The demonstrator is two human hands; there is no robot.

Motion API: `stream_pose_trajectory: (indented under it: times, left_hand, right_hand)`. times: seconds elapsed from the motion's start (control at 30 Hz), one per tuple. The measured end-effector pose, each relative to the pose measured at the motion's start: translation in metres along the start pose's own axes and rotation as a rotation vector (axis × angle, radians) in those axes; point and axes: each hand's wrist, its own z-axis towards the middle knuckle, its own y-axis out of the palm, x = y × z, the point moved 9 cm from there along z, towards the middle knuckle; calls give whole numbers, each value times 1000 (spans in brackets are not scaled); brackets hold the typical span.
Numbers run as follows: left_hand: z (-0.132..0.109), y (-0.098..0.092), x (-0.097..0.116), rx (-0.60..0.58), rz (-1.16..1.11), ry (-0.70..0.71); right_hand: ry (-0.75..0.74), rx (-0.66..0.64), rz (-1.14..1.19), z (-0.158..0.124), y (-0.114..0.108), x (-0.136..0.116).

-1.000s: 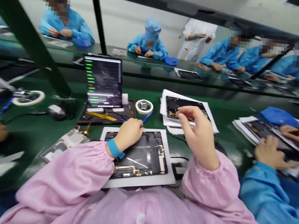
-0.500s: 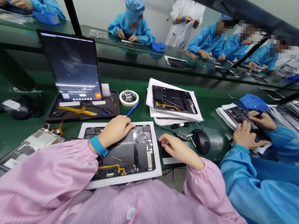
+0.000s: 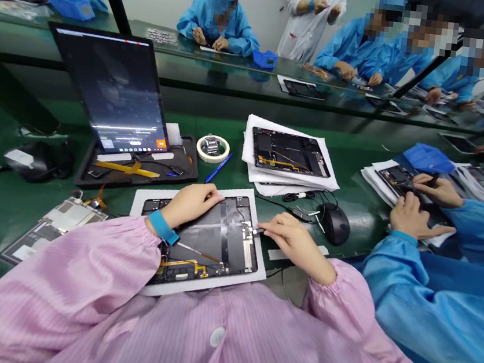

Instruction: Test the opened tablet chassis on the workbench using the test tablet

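Note:
An opened tablet [image 3: 201, 235] with bare circuitry and orange flex cables lies on a white sheet [image 3: 263, 270] in front of me. My left hand [image 3: 191, 202], with a blue wristband, grips its far edge; its thumb points right and the other fingers are partly hidden. At the tablet's right edge, my right hand [image 3: 286, 233] pinches a small dark cable plug [image 3: 258, 231] with a light tip. The plug's tip meets the edge beside the small circuit board; I cannot tell whether it is inserted.
A lit screen [image 3: 116, 97] stands in a black tray [image 3: 137, 178] behind the tablet. Around it are a tape roll [image 3: 224, 155], a blue pen [image 3: 218, 168], another opened tablet [image 3: 291, 152] on papers, and a mouse [image 3: 335, 224]. A co-worker's hands [image 3: 413, 215] work at right.
My right hand has closed in on the tablet's right edge, and the plug in its fingers now shows there. My left hand stays on the tablet. The view has shifted slightly.

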Motion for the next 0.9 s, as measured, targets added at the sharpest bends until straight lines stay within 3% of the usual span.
stream_pose_trajectory:
  times: [0.4,0.63,0.9]
  left_hand:
    - [1,0,0,9,-13,6]
    - [1,9,0,-32,-77,-12]
    - [2,11,0,-26,-116,-7]
  right_hand:
    - [26,46,-79,1,14,11]
    - [44,71,-117,-7,17,-2]
    - [27,4,-397,-8,27,-24]
